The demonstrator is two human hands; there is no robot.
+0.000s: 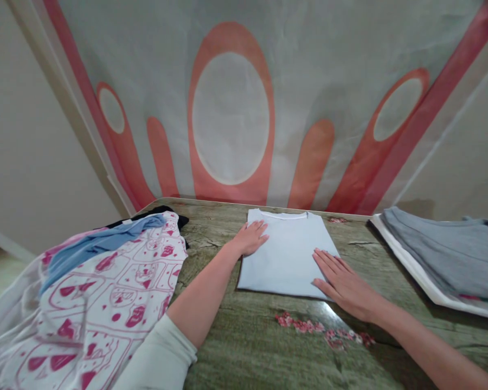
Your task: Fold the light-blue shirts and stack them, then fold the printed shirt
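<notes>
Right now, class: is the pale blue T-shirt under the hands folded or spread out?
Folded: the pale blue T-shirt lies as a compact rectangle, no sleeves showing.

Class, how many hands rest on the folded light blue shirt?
2. The left hand lies flat at the left edge of the light blue shirt; the right hand lies flat on its near right corner. No others show.

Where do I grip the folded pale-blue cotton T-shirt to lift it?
Likely its two side edges, coming in from left and right: the pale-blue T-shirt lies flat as a rectangle, with the left hand and right hand resting open on those edges.
</notes>
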